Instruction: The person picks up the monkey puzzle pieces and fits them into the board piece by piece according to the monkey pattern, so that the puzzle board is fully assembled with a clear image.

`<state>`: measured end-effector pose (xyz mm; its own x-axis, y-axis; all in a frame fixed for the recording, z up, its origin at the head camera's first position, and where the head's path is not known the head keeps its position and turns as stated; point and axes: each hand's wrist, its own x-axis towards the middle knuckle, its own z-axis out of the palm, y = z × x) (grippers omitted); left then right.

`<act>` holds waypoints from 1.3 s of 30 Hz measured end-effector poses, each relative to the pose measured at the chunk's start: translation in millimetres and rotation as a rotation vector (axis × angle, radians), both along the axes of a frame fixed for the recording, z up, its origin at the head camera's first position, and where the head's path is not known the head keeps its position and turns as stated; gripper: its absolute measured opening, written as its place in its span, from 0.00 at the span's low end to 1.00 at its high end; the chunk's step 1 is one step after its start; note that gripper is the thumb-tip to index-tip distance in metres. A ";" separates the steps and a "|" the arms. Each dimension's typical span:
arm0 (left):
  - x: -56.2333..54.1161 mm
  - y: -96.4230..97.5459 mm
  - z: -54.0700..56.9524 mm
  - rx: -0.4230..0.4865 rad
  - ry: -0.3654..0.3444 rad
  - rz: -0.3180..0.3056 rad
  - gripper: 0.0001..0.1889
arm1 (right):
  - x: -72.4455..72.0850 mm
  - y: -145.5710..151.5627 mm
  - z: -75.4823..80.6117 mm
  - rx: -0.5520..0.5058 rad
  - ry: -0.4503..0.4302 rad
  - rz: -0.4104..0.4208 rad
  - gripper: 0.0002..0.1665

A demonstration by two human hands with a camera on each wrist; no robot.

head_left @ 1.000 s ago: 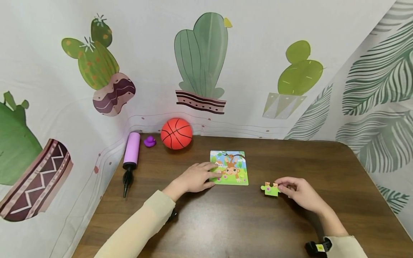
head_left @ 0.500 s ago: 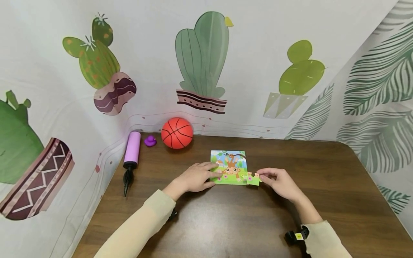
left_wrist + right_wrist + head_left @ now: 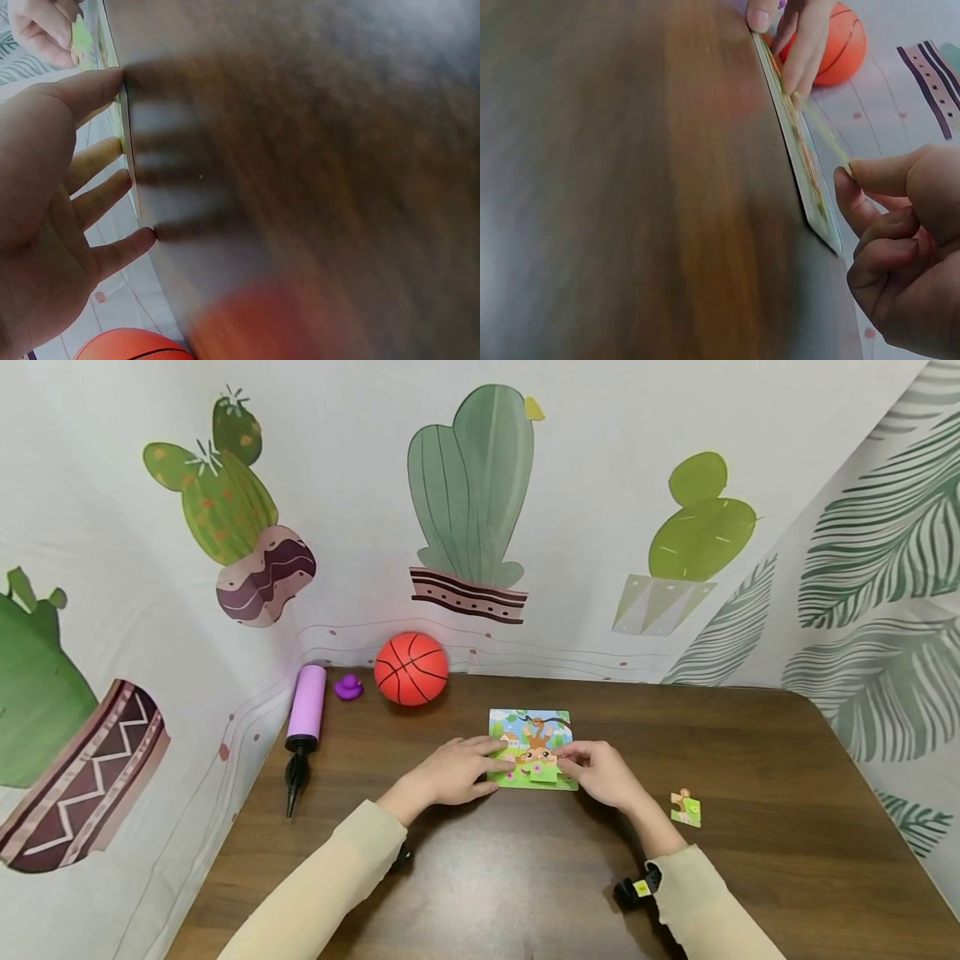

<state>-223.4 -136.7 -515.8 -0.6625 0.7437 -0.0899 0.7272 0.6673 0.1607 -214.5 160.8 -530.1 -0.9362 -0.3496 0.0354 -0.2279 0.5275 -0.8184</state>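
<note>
A square jigsaw board (image 3: 557, 720) with a monkey picture lies flat on the brown table. My left hand (image 3: 456, 772) rests on its left edge, fingers spread and fairly straight. Between thumb and forefinger, my right hand (image 3: 606, 773) pinches a green puzzle piece (image 3: 542, 772) over the lower part of the picture. Seen edge-on in the right wrist view, that piece (image 3: 827, 133) stands slightly above the board's surface. A second puzzle piece (image 3: 686, 809), brown and green, lies loose on the table to the right of my right hand.
Along the back stand an orange basketball (image 3: 411, 668) and a small purple rubber duck (image 3: 348, 687). A pink-and-black hand pump (image 3: 306, 710) lies at the table's left side. Behind the table (image 3: 495, 877) hangs a cloth printed with cacti and leaves.
My right hand has carried the green puzzle piece leftward from the open table to over the board, uncovering the loose brown-and-green piece. My left hand has stayed on the board's left edge.
</note>
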 end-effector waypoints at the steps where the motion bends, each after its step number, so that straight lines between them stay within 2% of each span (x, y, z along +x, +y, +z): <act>1: 0.0 0.2 -0.1 0.000 -0.001 0.000 0.24 | -1.0 -2.6 0.1 0.008 -0.003 0.001 0.10; 12: 0.2 0.8 -0.8 -0.007 -0.002 -0.004 0.27 | -4.6 -19.1 -0.8 0.063 -0.036 0.005 0.10; 23: 2.4 2.6 2.5 -0.041 0.018 -0.014 0.26 | -6.3 -22.6 -0.8 0.146 -0.035 -0.056 0.08; 33: 2.2 3.7 0.7 -0.052 0.049 -0.021 0.25 | -2.7 -15.3 2.3 0.165 -0.009 -0.027 0.05; 39: 3.4 4.6 1.5 -0.069 0.061 -0.017 0.26 | -3.3 -16.6 -1.4 0.188 -0.002 -0.026 0.03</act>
<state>-220.0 -132.1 -514.3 -0.6556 0.7483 -0.1011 0.7457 0.6626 0.0694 -217.8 144.2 -531.5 -0.9450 -0.3258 -0.0303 -0.2107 0.6767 -0.7055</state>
